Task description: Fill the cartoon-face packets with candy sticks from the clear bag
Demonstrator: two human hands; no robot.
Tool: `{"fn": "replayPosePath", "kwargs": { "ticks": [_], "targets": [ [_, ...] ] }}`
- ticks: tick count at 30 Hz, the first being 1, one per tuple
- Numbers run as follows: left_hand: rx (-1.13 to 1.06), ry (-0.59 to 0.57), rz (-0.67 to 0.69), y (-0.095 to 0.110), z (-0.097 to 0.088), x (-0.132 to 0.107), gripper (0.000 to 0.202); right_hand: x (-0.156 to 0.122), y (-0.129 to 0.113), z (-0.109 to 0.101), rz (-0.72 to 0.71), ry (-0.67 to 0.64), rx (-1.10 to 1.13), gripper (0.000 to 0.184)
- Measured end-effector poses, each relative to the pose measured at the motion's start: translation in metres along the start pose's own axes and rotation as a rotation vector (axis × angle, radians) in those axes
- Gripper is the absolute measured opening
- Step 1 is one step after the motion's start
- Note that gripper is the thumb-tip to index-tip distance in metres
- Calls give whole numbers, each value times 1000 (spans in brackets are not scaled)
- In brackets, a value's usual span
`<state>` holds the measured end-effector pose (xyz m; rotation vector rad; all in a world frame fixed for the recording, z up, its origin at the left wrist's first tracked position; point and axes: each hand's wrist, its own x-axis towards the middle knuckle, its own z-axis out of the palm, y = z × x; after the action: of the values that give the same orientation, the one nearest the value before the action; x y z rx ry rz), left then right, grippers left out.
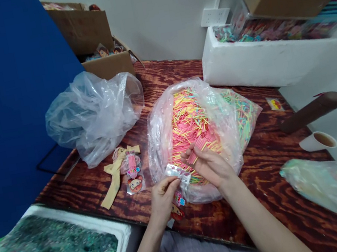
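Left hand (161, 196) pinches a small clear packet (177, 172); right hand (210, 165) grips a bunch of pink sticks (198, 144) (over the bag (161, 131)) — best kept tight, ends level.

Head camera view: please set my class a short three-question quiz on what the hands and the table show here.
1. True or false: the right hand holds a bunch of pink sticks over the bag of sticks.
2. What does the left hand hold? A scissors; B small clear packet; C tape roll.
3. Fill in: the paper cup stands to the ____ of the bag of sticks.
Key: 1 true; 2 B; 3 right.
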<state>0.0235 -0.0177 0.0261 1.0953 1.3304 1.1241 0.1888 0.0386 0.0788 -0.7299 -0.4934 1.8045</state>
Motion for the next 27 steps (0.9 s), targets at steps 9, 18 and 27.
{"fn": "replayPosePath", "kwargs": {
  "ticks": [9, 18, 27],
  "targets": [
    [-154, -18, -103, -10, 0, -3, 18, -24, 24, 6, 121, 52, -242, 27],
    [-262, 13, -84, 4, 0, -4, 19, -42, 26, 14, -270, 131, -726, 33],
    [-348, -60, -88, 8, -12, -7, 18, -52, 38, 22, -459, 39, -1035, 19]
  ]
}}
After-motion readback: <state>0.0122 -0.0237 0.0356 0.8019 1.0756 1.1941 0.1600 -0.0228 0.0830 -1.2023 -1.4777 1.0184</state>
